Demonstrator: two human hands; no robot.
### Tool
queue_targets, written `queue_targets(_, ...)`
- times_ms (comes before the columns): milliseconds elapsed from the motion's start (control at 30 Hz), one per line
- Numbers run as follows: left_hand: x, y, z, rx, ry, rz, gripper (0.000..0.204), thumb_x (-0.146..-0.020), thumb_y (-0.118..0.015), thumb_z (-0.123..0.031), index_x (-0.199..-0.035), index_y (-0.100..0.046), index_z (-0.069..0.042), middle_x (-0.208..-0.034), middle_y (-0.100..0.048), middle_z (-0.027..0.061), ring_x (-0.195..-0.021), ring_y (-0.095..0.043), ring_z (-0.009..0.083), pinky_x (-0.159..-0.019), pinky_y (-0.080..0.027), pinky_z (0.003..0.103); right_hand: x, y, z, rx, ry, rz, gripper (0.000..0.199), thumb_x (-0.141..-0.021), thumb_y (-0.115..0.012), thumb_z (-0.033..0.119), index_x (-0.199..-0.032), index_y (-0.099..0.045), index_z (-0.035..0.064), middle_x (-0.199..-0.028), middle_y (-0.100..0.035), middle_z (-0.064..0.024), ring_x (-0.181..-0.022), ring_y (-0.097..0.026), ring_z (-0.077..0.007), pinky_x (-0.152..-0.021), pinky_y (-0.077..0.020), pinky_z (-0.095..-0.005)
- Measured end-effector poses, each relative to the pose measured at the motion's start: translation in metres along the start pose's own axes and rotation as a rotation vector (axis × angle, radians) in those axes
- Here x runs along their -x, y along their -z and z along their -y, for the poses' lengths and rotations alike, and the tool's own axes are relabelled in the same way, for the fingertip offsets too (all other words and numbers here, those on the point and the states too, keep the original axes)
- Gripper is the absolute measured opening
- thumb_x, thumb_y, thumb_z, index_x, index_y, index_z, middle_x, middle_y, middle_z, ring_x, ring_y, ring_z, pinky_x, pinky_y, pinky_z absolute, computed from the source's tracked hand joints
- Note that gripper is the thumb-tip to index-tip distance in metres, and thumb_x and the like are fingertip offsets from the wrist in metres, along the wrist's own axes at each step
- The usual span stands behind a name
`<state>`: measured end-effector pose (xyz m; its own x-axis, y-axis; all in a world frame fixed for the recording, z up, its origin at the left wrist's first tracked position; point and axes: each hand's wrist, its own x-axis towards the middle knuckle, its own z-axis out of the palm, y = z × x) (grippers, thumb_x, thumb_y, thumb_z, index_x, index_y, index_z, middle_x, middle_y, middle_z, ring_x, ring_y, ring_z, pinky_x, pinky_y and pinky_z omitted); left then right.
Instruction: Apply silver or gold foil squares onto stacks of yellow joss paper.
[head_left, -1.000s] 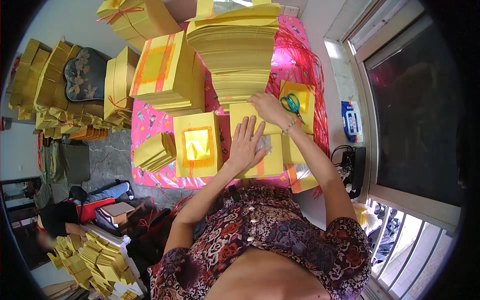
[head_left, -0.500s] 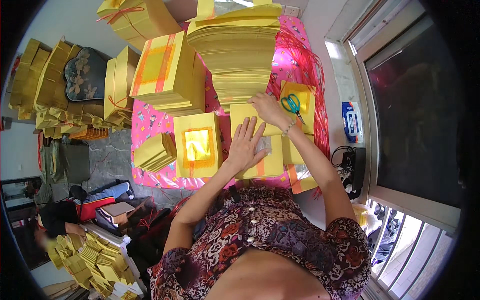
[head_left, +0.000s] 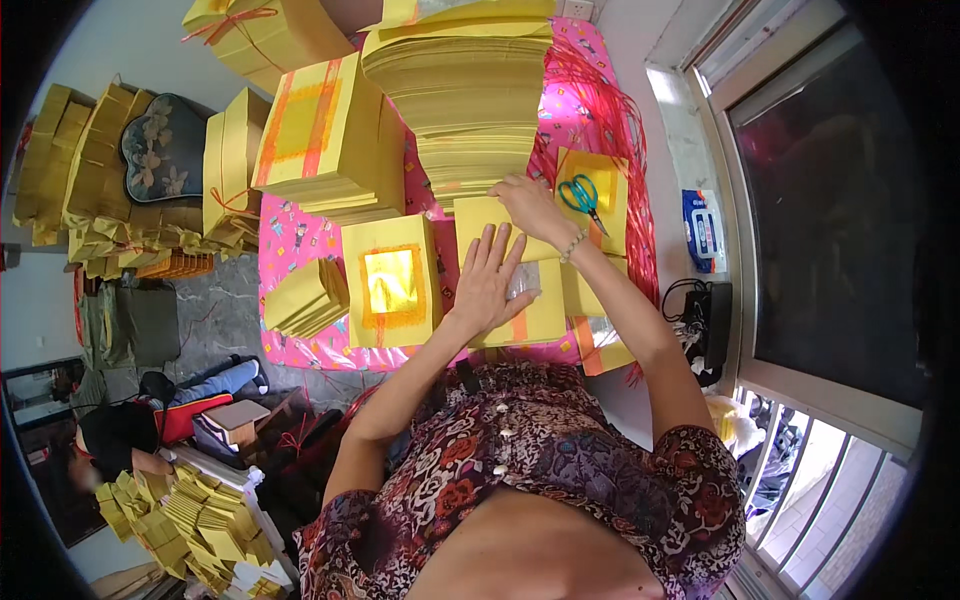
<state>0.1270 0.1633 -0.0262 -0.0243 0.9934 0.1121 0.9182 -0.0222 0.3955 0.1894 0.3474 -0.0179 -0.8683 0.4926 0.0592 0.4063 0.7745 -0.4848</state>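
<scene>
Head view, looking down at a counter [head_left: 300,240] covered in a pink patterned cloth. The left hand [head_left: 487,280] lies flat, fingers spread, pressing on a yellow paper sheet [head_left: 520,300] at the near middle of the counter; the flat palm appears to pin the sheet so it cannot slide. The right hand [head_left: 530,205] reaches further in, fingers curled over the far edge of the same small pile, just below the tall stack of yellow sheets [head_left: 470,100]; whether it pinches 1 sheet or only rests there cannot be told. A bead bracelet [head_left: 572,245] circles the right wrist.

Just left of the pinned sheet lies a pad with a gold foil square [head_left: 392,285], within easy reach. Beyond it stands a bundled yellow block with orange bands [head_left: 330,135]. A small fanned pile [head_left: 305,297] sits at the counter's near left edge. Scissors with teal handles [head_left: 582,195] rest on another yellow pad to the right, beside red strings [head_left: 590,90].

Open room is slight: bare cloth shows only in a patch at the left and narrow strips between stacks. The near edge lies close to the person's body. To the lower left, another person [head_left: 110,440] sits on the floor among folded yellow papers [head_left: 170,510].
</scene>
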Motion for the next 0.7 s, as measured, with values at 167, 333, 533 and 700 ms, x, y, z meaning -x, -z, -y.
queue_targets(167,0.000,-0.005,0.001,-0.013,0.008,0.018,0.093,-0.088,-0.058,-0.061,-0.156,-0.026,-0.007,-0.159,-0.022,0.0268,-0.148,-0.017,0.0467,-0.119,-0.017,0.056,0.013,-0.006,-0.001,0.029,0.139,-0.262,0.024,-0.085,-0.062,0.007,-0.108,-0.069,0.0052,-0.105,-0.065,-0.0121,-0.105,-0.061,-0.0318,-0.086,-0.0505,-0.0419)
queue_targets(333,0.000,-0.005,-0.001,-0.025,0.016,-0.006,0.094,-0.086,-0.058,-0.065,-0.155,-0.030,-0.008,-0.159,-0.024,0.0248,-0.148,-0.018,0.0445,-0.119,-0.018,0.054,0.066,0.018,0.023,-0.038,0.032,-0.476,0.011,-0.089,-0.064,0.013,-0.097,-0.063,0.0052,-0.093,-0.061,-0.0120,-0.096,-0.060,-0.0315,-0.079,-0.0496,-0.0421)
queue_targets(533,-0.001,-0.004,0.002,-0.057,-0.003,0.005,0.093,-0.085,-0.059,-0.065,-0.154,-0.031,-0.008,-0.159,-0.024,0.0246,-0.149,-0.017,0.0440,-0.119,-0.018,0.053,0.103,-0.001,0.011,-0.080,-0.019,-0.261,0.013,-0.090,-0.064,0.016,-0.090,-0.055,0.0063,-0.086,-0.056,-0.0111,-0.085,-0.057,-0.0323,-0.075,-0.0482,-0.0423)
queue_targets(700,0.004,0.004,0.010,-0.021,-0.003,0.019,0.094,-0.085,-0.059,-0.065,-0.154,-0.031,-0.008,-0.159,-0.023,0.0252,-0.149,-0.017,0.0431,-0.119,-0.018,0.054,0.106,-0.009,0.007,-0.152,-0.056,-0.309,0.015,-0.090,-0.066,0.017,-0.091,-0.056,0.0050,-0.086,-0.056,-0.0104,-0.084,-0.056,-0.0313,-0.075,-0.0469,-0.0429)
